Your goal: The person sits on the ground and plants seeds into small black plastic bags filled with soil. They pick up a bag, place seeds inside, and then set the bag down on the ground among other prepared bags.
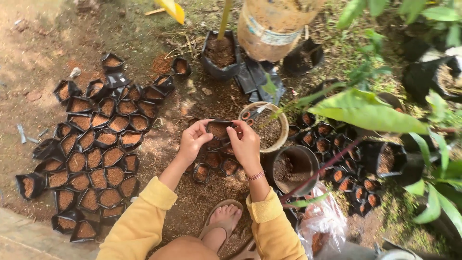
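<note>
Both the left hand [194, 140] and right hand [245, 144] are pinching, fingers clamped, the rim of a small black nursery bag [219, 130] (soil-filled) just left of the round sieve [264, 126], apparently shaping it; setting it down likely requires a free gap.

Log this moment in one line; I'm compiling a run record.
left hand: holds bag rim | right hand: holds bag rim | small black soil-filled grow bag: lifted, upright

Bare brown dirt ground [38, 43] carries a cluster of small soil-filled black plastic nursery bags [94, 154] at nine o'clock, a round dark bucket [293, 168] at four o'clock.
</note>
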